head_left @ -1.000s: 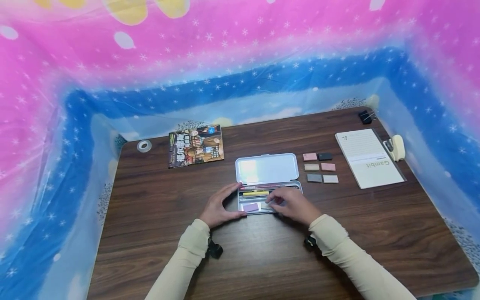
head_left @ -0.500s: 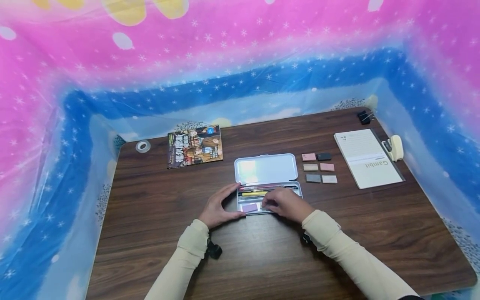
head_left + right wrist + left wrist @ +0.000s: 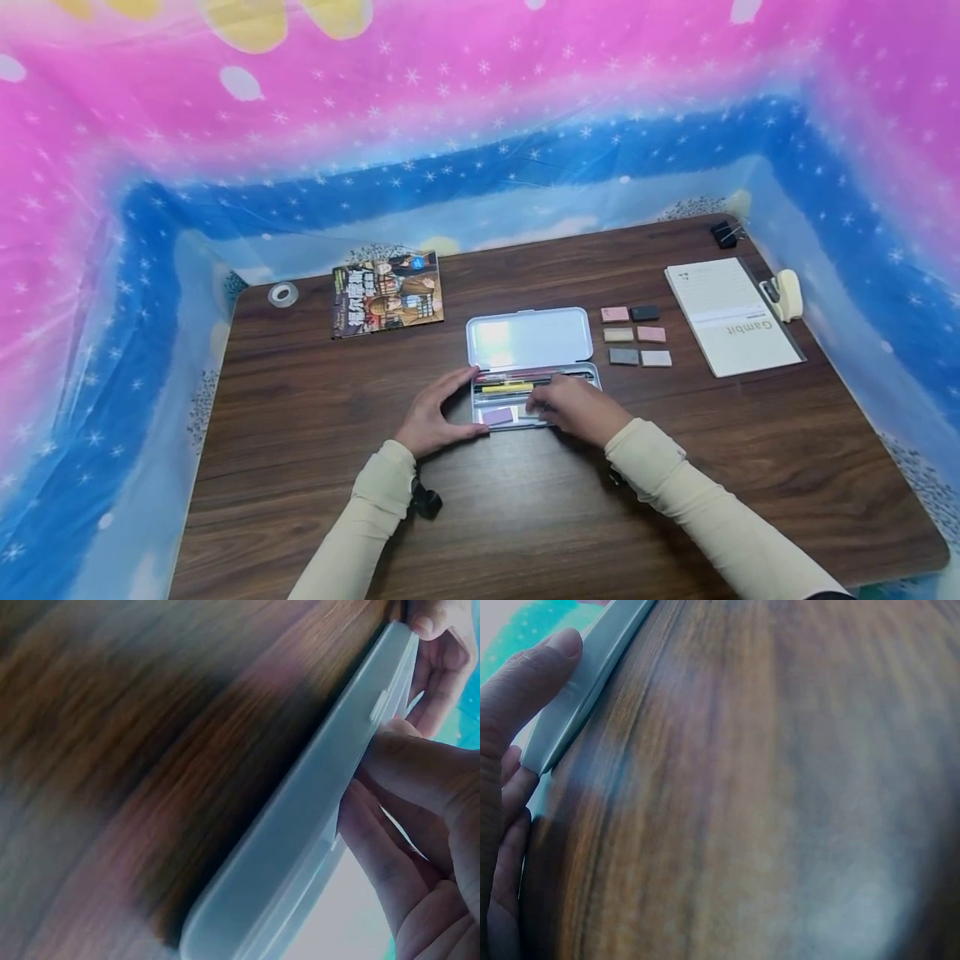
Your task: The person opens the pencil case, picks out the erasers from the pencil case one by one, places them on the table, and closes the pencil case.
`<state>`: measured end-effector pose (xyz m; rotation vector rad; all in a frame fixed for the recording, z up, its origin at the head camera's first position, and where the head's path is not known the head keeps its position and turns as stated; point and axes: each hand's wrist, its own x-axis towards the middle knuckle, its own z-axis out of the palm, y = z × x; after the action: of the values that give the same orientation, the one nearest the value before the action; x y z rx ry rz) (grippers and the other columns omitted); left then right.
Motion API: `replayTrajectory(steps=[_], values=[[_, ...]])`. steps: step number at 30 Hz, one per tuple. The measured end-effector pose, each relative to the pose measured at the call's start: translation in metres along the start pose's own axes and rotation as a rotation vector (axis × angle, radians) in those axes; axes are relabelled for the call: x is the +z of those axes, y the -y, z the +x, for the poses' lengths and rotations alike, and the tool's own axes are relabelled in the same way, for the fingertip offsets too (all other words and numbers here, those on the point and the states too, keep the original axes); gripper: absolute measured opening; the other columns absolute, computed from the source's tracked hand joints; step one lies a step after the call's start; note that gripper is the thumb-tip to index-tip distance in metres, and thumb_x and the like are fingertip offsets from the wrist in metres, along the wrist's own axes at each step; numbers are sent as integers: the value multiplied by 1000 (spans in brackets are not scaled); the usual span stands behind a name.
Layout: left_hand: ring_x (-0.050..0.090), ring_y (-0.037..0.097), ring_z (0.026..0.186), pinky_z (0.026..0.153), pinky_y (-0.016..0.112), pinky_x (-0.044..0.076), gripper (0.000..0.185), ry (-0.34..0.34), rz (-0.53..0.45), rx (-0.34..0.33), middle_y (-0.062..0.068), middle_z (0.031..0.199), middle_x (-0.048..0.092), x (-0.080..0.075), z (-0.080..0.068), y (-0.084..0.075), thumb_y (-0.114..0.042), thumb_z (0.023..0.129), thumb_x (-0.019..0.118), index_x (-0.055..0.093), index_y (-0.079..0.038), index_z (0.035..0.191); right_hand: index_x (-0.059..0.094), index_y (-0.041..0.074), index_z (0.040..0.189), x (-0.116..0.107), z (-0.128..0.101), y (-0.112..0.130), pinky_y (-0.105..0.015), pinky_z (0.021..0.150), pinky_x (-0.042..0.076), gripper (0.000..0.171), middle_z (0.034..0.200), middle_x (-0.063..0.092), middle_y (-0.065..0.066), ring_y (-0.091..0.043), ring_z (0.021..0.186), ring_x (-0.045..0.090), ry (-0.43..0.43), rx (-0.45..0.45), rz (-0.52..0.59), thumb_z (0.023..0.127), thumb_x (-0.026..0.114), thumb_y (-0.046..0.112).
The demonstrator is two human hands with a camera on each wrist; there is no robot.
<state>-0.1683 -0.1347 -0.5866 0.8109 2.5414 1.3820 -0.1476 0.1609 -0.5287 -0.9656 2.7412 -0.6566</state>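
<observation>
An open pale grey pencil case (image 3: 528, 337) lies mid-table, its lid flat behind a tray with pens and a purple eraser (image 3: 497, 415). My left hand (image 3: 433, 419) grips the case's left end, with the thumb on the front corner and the fingers at the rear. In the left wrist view, the left hand (image 3: 525, 697) has its thumb against the case (image 3: 585, 682) edge. My right hand (image 3: 573, 408) is curled over the tray, fingertips pinching a pale eraser (image 3: 525, 412) beside the purple one. The right wrist view shows the right hand (image 3: 420, 825) at the case (image 3: 315, 817) rim.
Several small erasers (image 3: 636, 335) lie in rows right of the case, then a notepad (image 3: 731, 317), a white stapler (image 3: 783, 293) and a black binder clip (image 3: 726, 233). A comic book (image 3: 388, 293) and a tape roll (image 3: 282, 293) lie far left. Colourful cloth walls surround the wooden table (image 3: 525, 517).
My right hand has slid a little to the left inside the tray. The left hand and the case have stayed put.
</observation>
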Motion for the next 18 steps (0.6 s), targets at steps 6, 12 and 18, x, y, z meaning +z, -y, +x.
replayTrajectory(steps=[6, 12, 18], values=[[47, 31, 147, 121, 55, 36, 93, 9, -10, -12, 9, 159, 51, 1, 0, 0, -27, 79, 97, 50, -20, 159, 78, 13, 106, 4, 0, -9, -30, 78, 60, 17, 99, 75, 1, -13, 89, 68, 10, -51, 33, 92, 80, 4], [47, 31, 147, 121, 56, 37, 92, 8, -9, -11, 9, 159, 51, 1, -1, 1, -28, 79, 96, 51, -20, 159, 74, 11, 107, 2, -14, -27, -28, 83, 62, 24, 103, 75, -1, -14, 93, 72, -186, -101, 172, 88, 80, -2], [46, 31, 147, 121, 56, 36, 93, 6, -13, -14, 9, 160, 50, 0, 0, 0, -28, 79, 97, 50, -20, 159, 73, 7, 106, -15, -51, -58, -34, 80, 64, 33, 103, 77, -5, -19, 90, 75, -390, 28, 218, 82, 81, -13]])
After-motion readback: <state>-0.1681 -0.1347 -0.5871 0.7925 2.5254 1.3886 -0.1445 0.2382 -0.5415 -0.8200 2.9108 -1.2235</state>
